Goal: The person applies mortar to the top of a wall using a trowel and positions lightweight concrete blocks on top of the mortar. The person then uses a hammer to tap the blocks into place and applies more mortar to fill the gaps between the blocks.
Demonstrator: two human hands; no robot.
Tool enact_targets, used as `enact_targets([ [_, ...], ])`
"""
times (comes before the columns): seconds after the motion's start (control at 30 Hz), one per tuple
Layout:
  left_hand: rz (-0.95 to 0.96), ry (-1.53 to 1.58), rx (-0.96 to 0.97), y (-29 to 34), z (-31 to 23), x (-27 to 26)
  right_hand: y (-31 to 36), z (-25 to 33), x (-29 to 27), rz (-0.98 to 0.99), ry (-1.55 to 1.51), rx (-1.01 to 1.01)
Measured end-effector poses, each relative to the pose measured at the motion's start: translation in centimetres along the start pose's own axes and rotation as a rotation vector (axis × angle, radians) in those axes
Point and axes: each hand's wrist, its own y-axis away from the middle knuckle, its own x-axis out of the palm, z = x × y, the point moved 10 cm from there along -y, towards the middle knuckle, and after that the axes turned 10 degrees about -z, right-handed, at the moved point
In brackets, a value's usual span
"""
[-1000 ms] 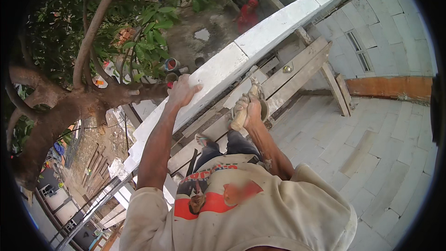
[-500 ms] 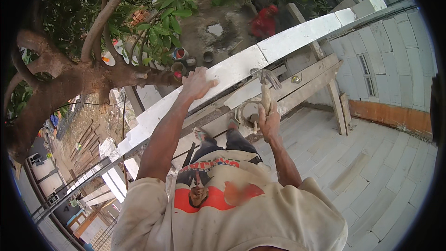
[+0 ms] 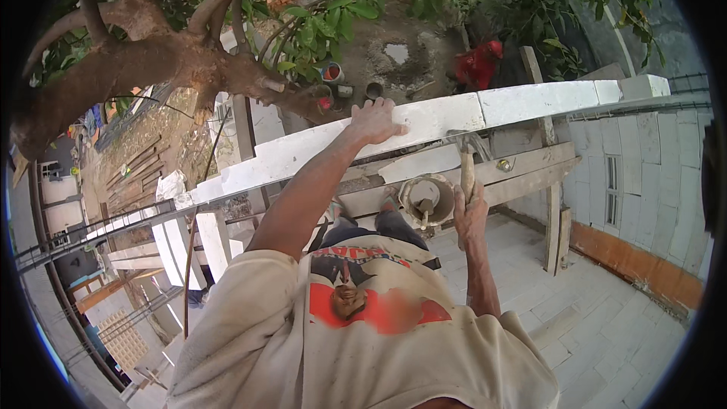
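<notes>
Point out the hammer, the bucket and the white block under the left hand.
Hammer [image 3: 467, 169]: head view, on its handle.
Bucket [image 3: 422, 179]: head view, on its upper rim.
White block [image 3: 443, 116]: head view, top face, right of the left hand [image 3: 374, 122].

- You have two grips: the left grip [image 3: 373, 123] and the right grip [image 3: 471, 216].
- You have one hammer [image 3: 467, 170].
- Near your feet you have one large bucket [image 3: 442, 197], with one tool [image 3: 426, 207] in it.
- Along your wall top you can count at least three white blocks [image 3: 439, 116].
- Far below you, at least three smaller containers [image 3: 374, 91].
- Far right of those, one person in red [image 3: 478, 66].
- Far left, you have one tree [image 3: 144, 68].
</notes>
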Motion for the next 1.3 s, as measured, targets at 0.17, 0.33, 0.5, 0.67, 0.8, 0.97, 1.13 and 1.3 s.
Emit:
enact_targets([
  [0.17,-0.092,0.132,-0.039,0.1,0.7,-0.4,7.1,-0.8,1.3,0.286,-0.089,-0.017],
  [0.33,-0.736,0.782,0.144,13.5,-0.4,-10.7,8.6,0.3,5.3,0.519,0.138,-0.183],
  [0.5,-0.183,0.74,-0.079,25.6,5.0,2.5,10.0,4.7,12.9,0.796,0.03,-0.257],
  [0.67,-0.294,1.267,-0.608,30.1,15.3,16.7,15.5,10.9,21.2,0.942,0.11,-0.507],
  [0.8,-0.761,1.988,-0.66,29.5,22.4,17.8,21.1,16.9,27.6,0.997,-0.042,-0.53],
  [0.97,-0.816,1.136,-0.752,30.9,35.7,12.4,24.6,17.8,30.2,1.037,-0.208,-0.391],
  [1.13,-0.666,0.271,-0.49,28.5,43.4,6.4,25.5,2.9,28.5,0.952,0.065,-0.142],
  [1.3,-0.56,0.004,-0.281,25.4,46.9,6.7,28.0,-8.1,20.4,0.834,0.28,0.21],
])
